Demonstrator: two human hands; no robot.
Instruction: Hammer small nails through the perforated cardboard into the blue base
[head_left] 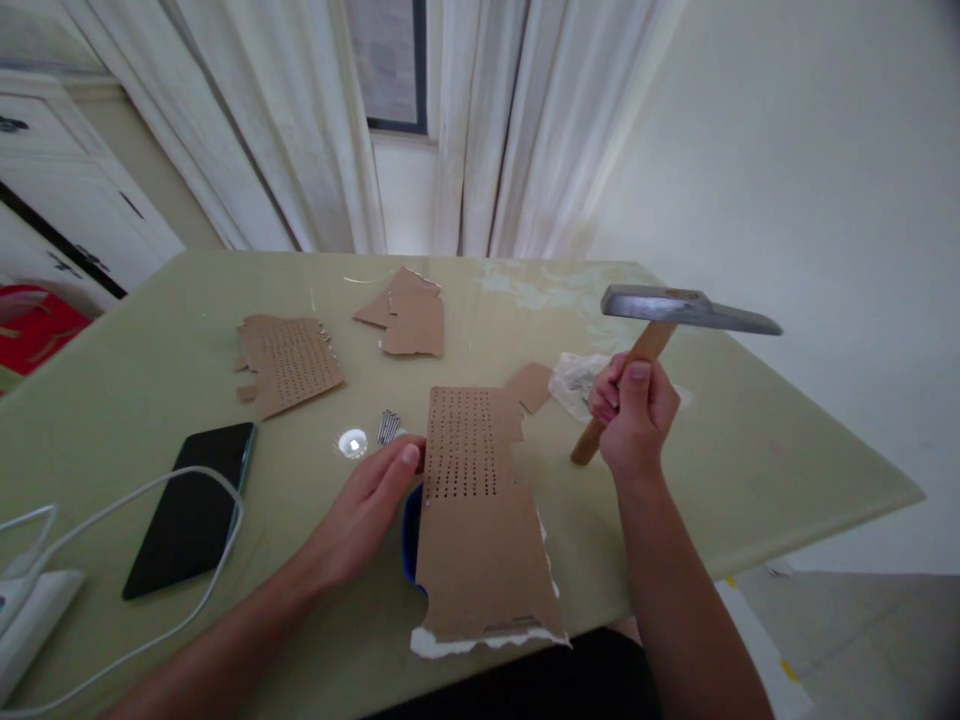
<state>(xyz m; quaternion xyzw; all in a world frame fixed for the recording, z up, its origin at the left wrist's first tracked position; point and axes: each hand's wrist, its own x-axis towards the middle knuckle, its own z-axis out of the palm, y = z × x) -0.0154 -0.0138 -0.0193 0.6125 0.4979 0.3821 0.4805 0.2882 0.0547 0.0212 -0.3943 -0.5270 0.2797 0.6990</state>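
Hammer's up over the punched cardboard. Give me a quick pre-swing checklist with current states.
1. Right hand gripping hammer: ok.
2. Left hand steadying punched cardboard at its edge: ok.
3. Left fingers away from the hole rows: ok, beside them.
4. Nail standing in the cardboard: cannot tell.
5. Spare nails within reach: ok.
6. Phone away from the cardboard: ok.

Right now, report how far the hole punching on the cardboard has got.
Done: the near cardboard sheet carries rows of holes across its upper part, and a second perforated piece lies farther back. In hand: the right hand has its grip on the raised hammer, while the left hand touches the sheet's edge beside loose nails. Left: the sheet's lower half is unpunched.
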